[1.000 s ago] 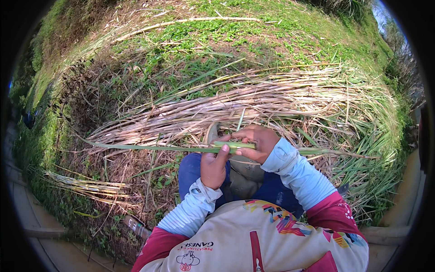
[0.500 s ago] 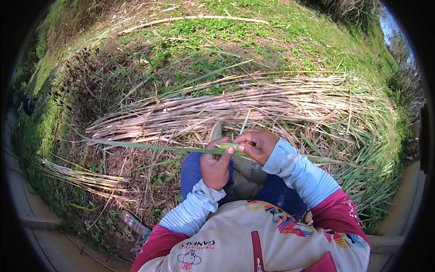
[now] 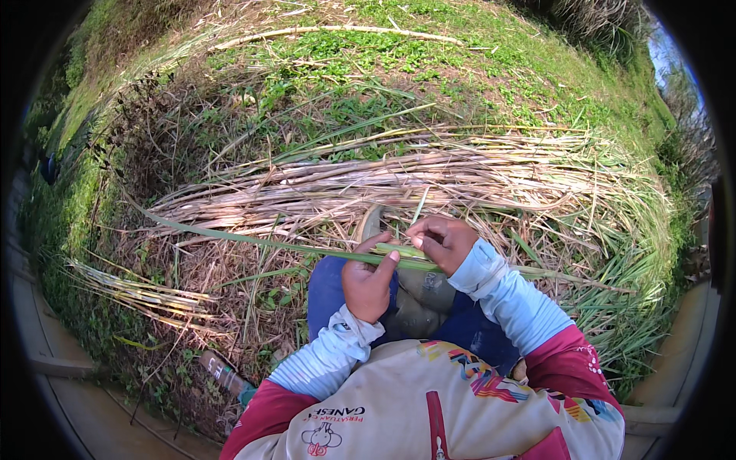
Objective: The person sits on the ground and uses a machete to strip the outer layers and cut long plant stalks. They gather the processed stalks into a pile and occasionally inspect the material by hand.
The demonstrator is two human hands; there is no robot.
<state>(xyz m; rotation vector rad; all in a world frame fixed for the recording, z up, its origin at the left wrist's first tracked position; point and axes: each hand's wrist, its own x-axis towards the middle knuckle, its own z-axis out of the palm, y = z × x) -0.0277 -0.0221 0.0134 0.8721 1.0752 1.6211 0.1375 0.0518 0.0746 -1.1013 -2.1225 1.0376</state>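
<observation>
Across my lap lies a long green grass stalk (image 3: pixel 402 253), with a narrow leaf (image 3: pixel 261 241) trailing off to the left and its other end reaching out past my right wrist. My left hand (image 3: pixel 369 285) is closed around it, thumb pressed on top. Just to the right, my right hand (image 3: pixel 448 244) pinches at the stalk's layered part with thumb and forefinger. Its other fingers are curled, and the exact piece between the fingertips is hard to make out. Both hands are above my knees, over a boot (image 3: pixel 425 290).
Beyond my feet a broad heap of long dry stalks (image 3: pixel 368 180) spans the ground. A smaller bundle of yellowish stalks (image 3: pixel 146 295) lies at the left, with a plastic bottle (image 3: pixel 222 373) nearer me. Loose green leaves (image 3: pixel 621 307) are strewn at the right. A long pale pole (image 3: pixel 337 31) lies far off.
My right hand has shifted slightly to the right, away from my left thumb, and more of the green stalk shows between them. My left hand keeps its hold.
</observation>
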